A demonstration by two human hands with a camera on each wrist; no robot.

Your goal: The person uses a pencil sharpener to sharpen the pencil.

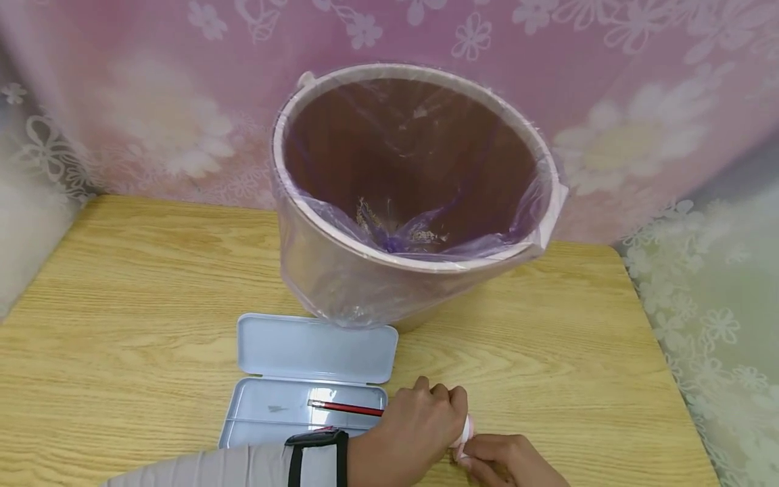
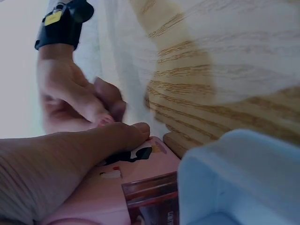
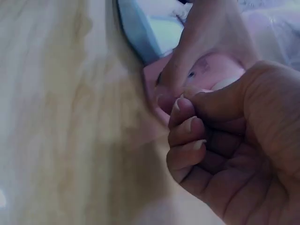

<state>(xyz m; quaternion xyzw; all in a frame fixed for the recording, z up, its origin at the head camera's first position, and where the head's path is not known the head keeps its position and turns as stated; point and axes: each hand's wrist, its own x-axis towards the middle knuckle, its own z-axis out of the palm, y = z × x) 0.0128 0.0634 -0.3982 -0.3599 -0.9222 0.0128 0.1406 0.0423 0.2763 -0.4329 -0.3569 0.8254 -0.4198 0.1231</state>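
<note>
My left hand grips a pink box-shaped pencil sharpener with printed pictures and a dark see-through window. In the head view the hand covers most of it. At its right side, my right hand pinches the small crank handle, mostly hidden by the fingertips. A red pencil with its eraser end to the left runs in under my left hand, over the pale blue pencil case. That case lies open just left of the sharpener.
Behind the case stands a large bin lined with a clear purple bag, with small light scraps near its bottom. The wooden table carries everything. A flowered pink curtain hangs behind.
</note>
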